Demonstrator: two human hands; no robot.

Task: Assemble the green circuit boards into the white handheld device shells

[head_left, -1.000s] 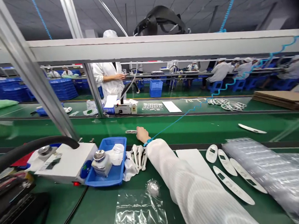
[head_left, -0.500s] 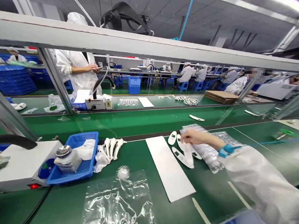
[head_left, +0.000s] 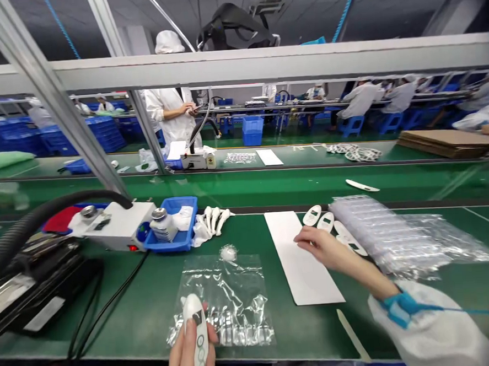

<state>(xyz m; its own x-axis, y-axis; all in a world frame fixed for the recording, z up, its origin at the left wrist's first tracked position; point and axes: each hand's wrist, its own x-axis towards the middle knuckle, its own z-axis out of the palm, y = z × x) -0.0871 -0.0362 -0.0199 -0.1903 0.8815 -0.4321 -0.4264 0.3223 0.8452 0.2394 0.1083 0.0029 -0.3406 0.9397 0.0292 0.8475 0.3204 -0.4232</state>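
Note:
My left hand [head_left: 191, 346], low in the view, is closed around a white handheld device [head_left: 199, 340] with a small dark screen and round buttons, perhaps a thermometer. Its fingers wrap the body and the thumb lies on the front. Over the white board [head_left: 316, 278] hovers my right hand [head_left: 321, 247], fingers loosely bent and thumb apart, with nothing visible in them. Just beyond it lie several white oval covers [head_left: 311, 216] with small window cut-outs, partly hidden by the hand. A clear plastic bag [head_left: 222, 295] lies flat behind the device.
A blue tray [head_left: 193, 230] holds a bottle [head_left: 163, 225] and white cloth. Several white handle-like parts [head_left: 216, 220] lie beside it. Bubble-like clear packaging [head_left: 380, 235] is at the right. A white box machine [head_left: 120, 226] with a black hose stands left. A person [head_left: 174, 110] stands across the line.
My right hand has moved from the white covers to over the white board. The covers now lie more spread out. My left hand has brought the device further into view, screen side showing.

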